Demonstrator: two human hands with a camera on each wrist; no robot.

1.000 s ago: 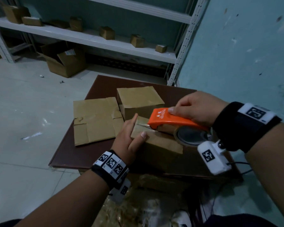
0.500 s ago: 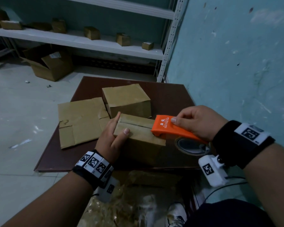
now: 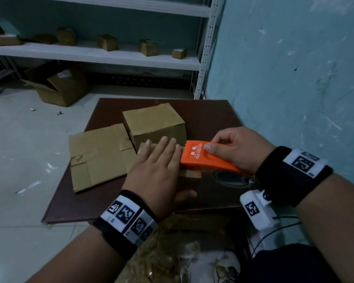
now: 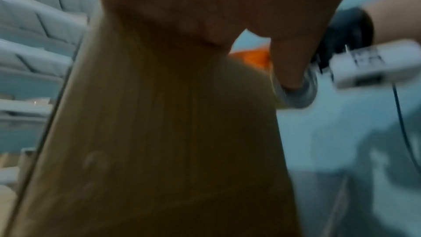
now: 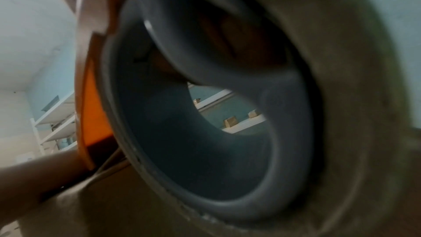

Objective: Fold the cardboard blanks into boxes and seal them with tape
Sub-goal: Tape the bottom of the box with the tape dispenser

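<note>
Left hand [image 3: 155, 170] lies flat on the box [image 3: 189, 175] (fingers straight); right hand [image 3: 236, 149] grips the tape dispenser [image 3: 204, 159]

I am seeing matt brown cardboard on the box [image 3: 189, 176] under my hands, on the finished box [image 3: 153, 121] behind it and on the creased flat blank [image 3: 98, 154]. The tape dispenser [image 3: 204, 158] is showing smooth, slightly glossy orange plastic, and its tape roll [image 5: 341, 96] is looking dull brown around a smooth grey plastic core [image 5: 205, 150]. The bench [image 3: 211, 115] is showing a dark, smooth brown top with a faint sheen. The floor [image 3: 18, 139] is looking pale and glossy, catching light.
</note>
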